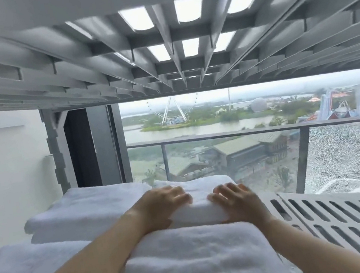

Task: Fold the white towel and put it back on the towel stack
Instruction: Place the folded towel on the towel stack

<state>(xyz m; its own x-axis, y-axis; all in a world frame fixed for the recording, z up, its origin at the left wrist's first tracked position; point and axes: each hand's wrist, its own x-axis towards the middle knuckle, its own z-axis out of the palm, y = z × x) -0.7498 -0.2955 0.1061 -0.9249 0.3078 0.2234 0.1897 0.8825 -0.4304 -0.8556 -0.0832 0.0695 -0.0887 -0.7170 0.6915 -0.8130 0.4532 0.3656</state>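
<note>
Folded towel (pixel 199 198) lies crosswise on shelf (pixel 344 216), behind near towel stack (pixel 195 260). Left hand (pixel 162 205), right hand (pixel 234 198) flat on top, grip spread, equally near.

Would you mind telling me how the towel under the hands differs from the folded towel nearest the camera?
The towel under the hands lies farther back, pressed by the left hand and right hand; the nearest towel is touched only by forearms. The far towel looks smoother, the nearest fluffier. Both are white and folded.

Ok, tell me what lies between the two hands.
Head view: only the folded white towel lies between the left hand and right hand; both rest on it.
</note>
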